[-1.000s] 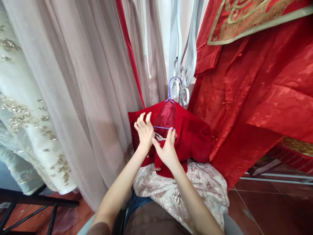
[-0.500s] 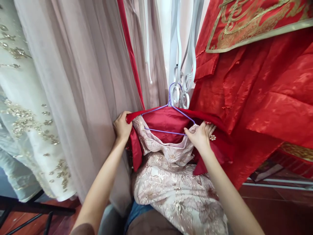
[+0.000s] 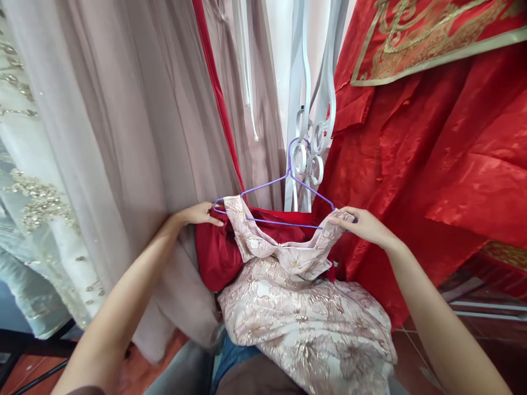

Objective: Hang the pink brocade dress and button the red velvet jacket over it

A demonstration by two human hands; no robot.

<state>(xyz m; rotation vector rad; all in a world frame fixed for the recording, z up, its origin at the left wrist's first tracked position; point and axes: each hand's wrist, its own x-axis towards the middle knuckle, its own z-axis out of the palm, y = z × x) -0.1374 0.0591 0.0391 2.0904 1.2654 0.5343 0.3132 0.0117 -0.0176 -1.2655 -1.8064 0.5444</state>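
Note:
A pale pink dress (image 3: pixel 304 312) with a metallic floral pattern hangs on a purple wire hanger (image 3: pixel 269 182), its skirt spreading over my lap. My left hand (image 3: pixel 196 214) is closed at the hanger's left end, thumb over the dark red garment (image 3: pixel 218 249). That garment bunches behind the dress's left strap, and part of it shows through the neckline. At the other end, my right hand (image 3: pixel 364 224) pinches the right shoulder strap (image 3: pixel 338 219) against the hanger. Fingertips of both hands are partly hidden.
Greyish-pink drapery (image 3: pixel 135 109) hangs at left, beside a white gown (image 3: pixel 41 203) with gold beading. White scrolled metalwork (image 3: pixel 307 131) stands behind the hanger. Red garments (image 3: pixel 436 148) with gold embroidery hang at right. Black metal legs (image 3: pixel 37 378) stand at lower left.
The red garment has come off the dress's right shoulder and dropped behind it, now bunched at left. My right hand has moved outward to the strap; my left hand sits slightly further left.

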